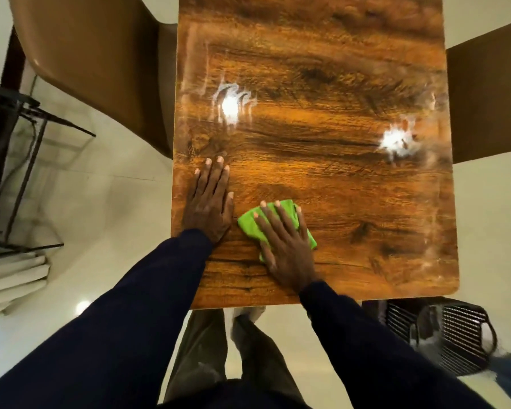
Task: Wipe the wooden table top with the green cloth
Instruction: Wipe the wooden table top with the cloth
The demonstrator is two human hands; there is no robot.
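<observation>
The right hand (283, 237) lies spread flat on the green cloth (250, 224), pressing it to the bench (351, 202) near its front edge, while the left hand (210, 199), fingers together, rests flat beside the cloth, likely bracing the wiping.

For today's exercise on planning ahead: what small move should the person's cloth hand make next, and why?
Probably slide the right hand, pressed flat on the green cloth, forward toward the streaky smears farther up the table top. The cloth sits near the near edge, and the left hand rests flat beside it.
</observation>
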